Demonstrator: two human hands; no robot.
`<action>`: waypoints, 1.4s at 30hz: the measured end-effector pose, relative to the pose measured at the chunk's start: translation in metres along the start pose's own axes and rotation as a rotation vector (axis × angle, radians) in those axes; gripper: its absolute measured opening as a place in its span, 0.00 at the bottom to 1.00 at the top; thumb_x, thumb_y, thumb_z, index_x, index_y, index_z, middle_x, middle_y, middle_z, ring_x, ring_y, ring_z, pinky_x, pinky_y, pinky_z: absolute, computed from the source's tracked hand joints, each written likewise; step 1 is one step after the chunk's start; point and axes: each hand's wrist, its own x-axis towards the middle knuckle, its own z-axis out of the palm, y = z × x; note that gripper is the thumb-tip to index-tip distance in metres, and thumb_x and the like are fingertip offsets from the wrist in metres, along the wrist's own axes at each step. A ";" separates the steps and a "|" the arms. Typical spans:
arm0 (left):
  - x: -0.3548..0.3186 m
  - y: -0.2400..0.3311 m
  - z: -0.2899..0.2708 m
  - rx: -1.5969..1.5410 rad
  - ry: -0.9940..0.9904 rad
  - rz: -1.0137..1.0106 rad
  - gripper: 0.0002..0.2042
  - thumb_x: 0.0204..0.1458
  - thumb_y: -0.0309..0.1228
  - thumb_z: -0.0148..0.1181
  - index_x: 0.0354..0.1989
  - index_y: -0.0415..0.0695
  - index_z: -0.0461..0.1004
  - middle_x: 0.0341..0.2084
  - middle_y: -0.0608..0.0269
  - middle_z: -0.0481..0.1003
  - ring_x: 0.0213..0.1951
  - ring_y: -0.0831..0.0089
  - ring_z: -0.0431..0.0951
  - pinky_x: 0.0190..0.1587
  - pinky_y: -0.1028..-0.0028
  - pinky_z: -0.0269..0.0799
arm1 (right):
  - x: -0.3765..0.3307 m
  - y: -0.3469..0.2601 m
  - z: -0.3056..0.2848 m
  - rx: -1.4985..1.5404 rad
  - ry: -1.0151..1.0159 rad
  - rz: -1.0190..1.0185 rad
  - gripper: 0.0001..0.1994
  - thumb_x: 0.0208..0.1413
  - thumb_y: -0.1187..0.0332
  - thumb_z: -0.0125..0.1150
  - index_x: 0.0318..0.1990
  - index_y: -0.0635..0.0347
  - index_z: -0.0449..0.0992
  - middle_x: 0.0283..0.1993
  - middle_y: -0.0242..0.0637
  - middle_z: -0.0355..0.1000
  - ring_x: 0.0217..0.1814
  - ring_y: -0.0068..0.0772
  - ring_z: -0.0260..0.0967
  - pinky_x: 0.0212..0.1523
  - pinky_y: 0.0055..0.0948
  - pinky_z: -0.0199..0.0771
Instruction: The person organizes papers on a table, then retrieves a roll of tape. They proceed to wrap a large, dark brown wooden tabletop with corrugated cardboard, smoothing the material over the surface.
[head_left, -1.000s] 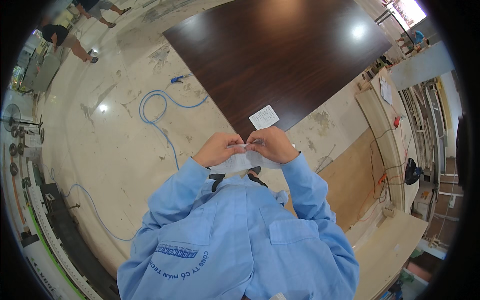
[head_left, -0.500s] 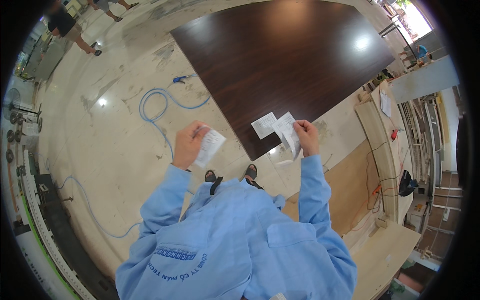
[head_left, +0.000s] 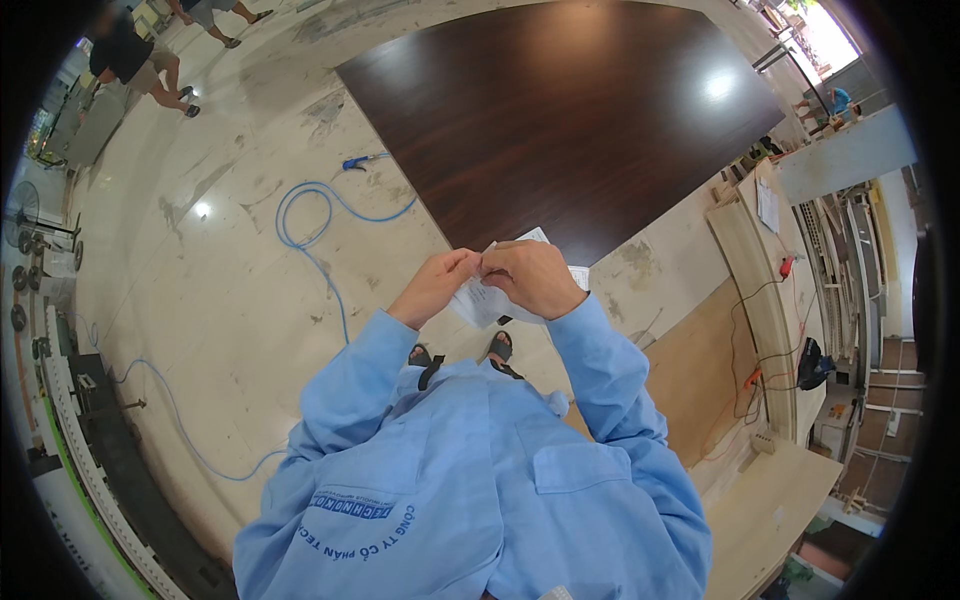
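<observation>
A person in a light blue work shirt holds thin white paper sheets [head_left: 487, 297] at chest height. The left hand [head_left: 438, 285] and right hand [head_left: 530, 277] meet, fingers pinched on the top edge, the sheets hanging below the fingertips. The paper looks light, limp and easily creased, best gripped at its edges. Half a second earlier the hands were apart, each holding a sheet

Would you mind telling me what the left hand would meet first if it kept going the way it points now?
The left hand points rightward at the right hand, fingertips nearly touching over the white paper. It would likely meet the right hand's fingers first, though depth is unclear.
</observation>
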 end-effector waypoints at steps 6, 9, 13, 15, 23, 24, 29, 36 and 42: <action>-0.015 0.005 -0.006 -0.108 0.006 -0.031 0.16 0.61 0.25 0.55 0.58 0.38 0.70 0.42 0.61 0.79 0.43 0.78 0.79 0.48 0.77 0.73 | 0.005 0.010 -0.004 0.213 0.334 -0.102 0.16 0.50 0.73 0.65 0.48 0.56 0.79 0.39 0.38 0.79 0.41 0.34 0.78 0.42 0.31 0.76; -0.021 0.006 -0.006 -0.208 0.251 0.076 0.17 0.61 0.23 0.54 0.59 0.37 0.68 0.42 0.59 0.80 0.44 0.77 0.79 0.48 0.76 0.73 | -0.002 0.024 -0.013 0.567 0.548 0.299 0.21 0.52 0.72 0.66 0.55 0.61 0.74 0.43 0.40 0.79 0.47 0.30 0.77 0.47 0.29 0.75; -0.024 0.004 -0.004 -0.229 0.346 0.237 0.18 0.60 0.19 0.51 0.60 0.37 0.66 0.42 0.58 0.80 0.44 0.77 0.79 0.47 0.77 0.73 | -0.012 0.037 0.002 0.852 0.321 0.467 0.18 0.57 0.71 0.64 0.55 0.66 0.74 0.43 0.39 0.78 0.43 0.24 0.75 0.44 0.25 0.75; -0.023 0.002 -0.002 -0.145 0.257 0.221 0.18 0.61 0.19 0.50 0.60 0.37 0.66 0.43 0.58 0.79 0.45 0.76 0.78 0.48 0.76 0.73 | -0.014 0.036 0.021 0.946 0.275 0.412 0.13 0.56 0.69 0.65 0.46 0.67 0.78 0.36 0.34 0.78 0.37 0.21 0.73 0.39 0.22 0.73; -0.027 0.011 0.007 0.369 0.604 0.408 0.23 0.58 0.20 0.50 0.64 0.46 0.67 0.33 0.50 0.79 0.33 0.78 0.79 0.35 0.76 0.72 | -0.010 0.033 0.031 0.778 0.496 0.417 0.09 0.54 0.71 0.65 0.41 0.64 0.79 0.33 0.33 0.78 0.35 0.21 0.71 0.39 0.24 0.71; -0.027 0.012 0.005 0.414 0.580 0.444 0.23 0.58 0.21 0.49 0.64 0.48 0.68 0.31 0.50 0.78 0.31 0.78 0.78 0.34 0.76 0.71 | -0.011 0.033 0.027 0.846 0.541 0.431 0.09 0.55 0.71 0.65 0.41 0.64 0.79 0.34 0.34 0.78 0.36 0.21 0.71 0.39 0.24 0.72; -0.019 0.016 0.004 0.338 0.225 0.219 0.14 0.60 0.24 0.50 0.51 0.36 0.77 0.38 0.57 0.80 0.38 0.76 0.77 0.42 0.77 0.71 | -0.005 0.019 0.015 0.586 0.409 0.167 0.12 0.56 0.73 0.63 0.48 0.61 0.78 0.36 0.34 0.77 0.38 0.22 0.73 0.41 0.24 0.73; -0.011 0.024 0.011 0.275 0.222 0.157 0.10 0.57 0.31 0.61 0.37 0.36 0.79 0.30 0.65 0.80 0.34 0.80 0.75 0.38 0.77 0.71 | -0.001 0.002 0.000 0.483 0.414 0.075 0.15 0.54 0.71 0.66 0.49 0.64 0.76 0.38 0.38 0.78 0.41 0.31 0.76 0.43 0.30 0.74; -0.016 0.026 -0.019 0.206 0.391 0.244 0.11 0.58 0.33 0.61 0.34 0.36 0.80 0.26 0.66 0.79 0.30 0.83 0.73 0.34 0.76 0.69 | -0.014 0.023 -0.037 0.718 0.078 0.332 0.08 0.56 0.72 0.64 0.40 0.68 0.79 0.33 0.31 0.77 0.36 0.16 0.71 0.40 0.23 0.72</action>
